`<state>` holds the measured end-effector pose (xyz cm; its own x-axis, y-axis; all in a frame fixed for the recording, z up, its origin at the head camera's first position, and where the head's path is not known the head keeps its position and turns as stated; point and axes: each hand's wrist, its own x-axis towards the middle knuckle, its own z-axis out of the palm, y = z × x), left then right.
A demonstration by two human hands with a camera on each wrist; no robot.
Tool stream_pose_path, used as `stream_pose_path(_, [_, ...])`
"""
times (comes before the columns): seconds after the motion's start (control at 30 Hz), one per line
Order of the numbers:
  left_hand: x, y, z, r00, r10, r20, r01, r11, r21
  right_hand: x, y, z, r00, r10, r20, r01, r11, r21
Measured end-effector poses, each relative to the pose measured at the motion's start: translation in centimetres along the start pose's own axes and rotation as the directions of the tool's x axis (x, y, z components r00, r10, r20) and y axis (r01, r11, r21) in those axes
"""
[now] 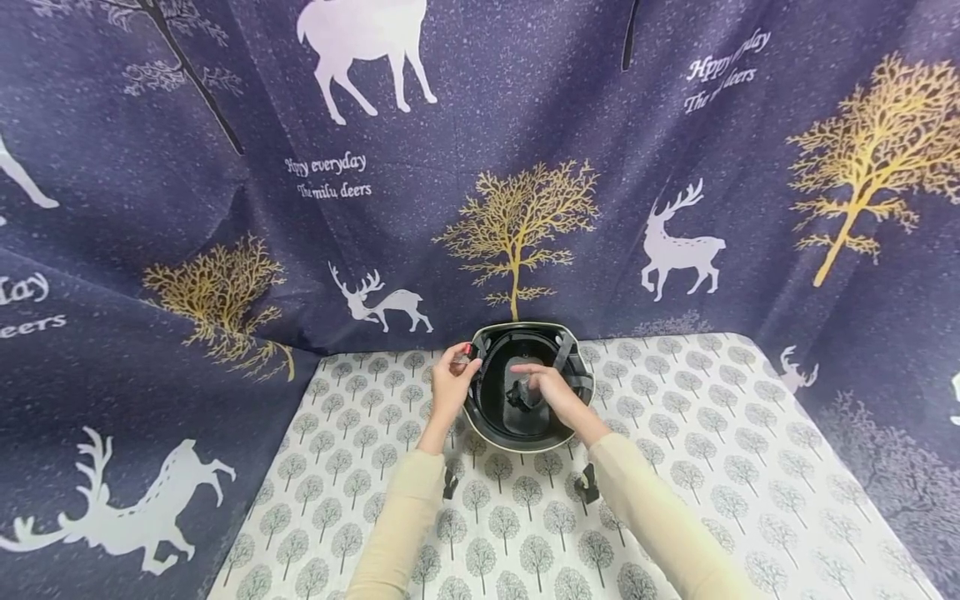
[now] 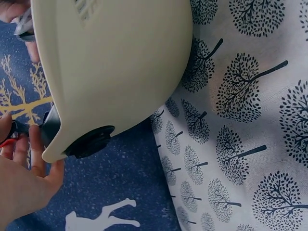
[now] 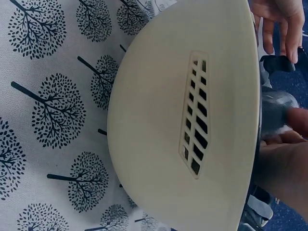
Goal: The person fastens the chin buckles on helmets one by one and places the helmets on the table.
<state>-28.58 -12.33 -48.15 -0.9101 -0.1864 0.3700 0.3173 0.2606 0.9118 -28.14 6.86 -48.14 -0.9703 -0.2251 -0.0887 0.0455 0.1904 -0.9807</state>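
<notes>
An upturned cream safety helmet (image 1: 480,433) lies on the table, its black inside facing up; its outer shell (image 2: 120,62) fills much of the left wrist view. My left hand (image 1: 452,387) is at the left rim. Its thumb and fingers pinch a black strap (image 2: 21,127) with a small red part (image 1: 468,348) beside it. My right hand (image 1: 551,392) reaches over the helmet's opening, one finger stretched leftward. Close by its blurred fingers shows a grey, shiny piece (image 3: 276,110); I cannot tell whether they grip it. A black fitting (image 1: 517,398) appears below that hand.
A white cloth with tree prints (image 1: 498,525) covers the table. Two small black clips (image 1: 587,485) show near the forearms, one on each side. Behind the table hangs a dark blue curtain (image 1: 465,225) with deer and trees. The shell has slotted vents (image 3: 195,115).
</notes>
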Motion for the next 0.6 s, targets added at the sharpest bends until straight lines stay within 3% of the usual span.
stream_pose_path(0.13, [-0.2, 0.2, 0.1, 1.000, 0.003, 0.018, -0.004, 1.000, 0.017, 0.0, -0.3, 0.2, 0.999, -0.020, -0.037, 0.021, 0.999, 0.025])
stream_pose_path(0.27, [-0.3, 0.1, 0.4, 1.000, -0.014, 0.021, 0.013, 1.000, 0.022, -0.2, -0.2, 0.3, 0.997, -0.043, -0.070, 0.039, 0.998, -0.052])
stream_pose_path(0.6, [-0.7, 0.3, 0.6, 1.000, 0.004, 0.026, -0.004, 1.000, 0.028, -0.3, 0.7, 0.6, 0.997, -0.078, 0.028, 0.080, 0.995, -0.068])
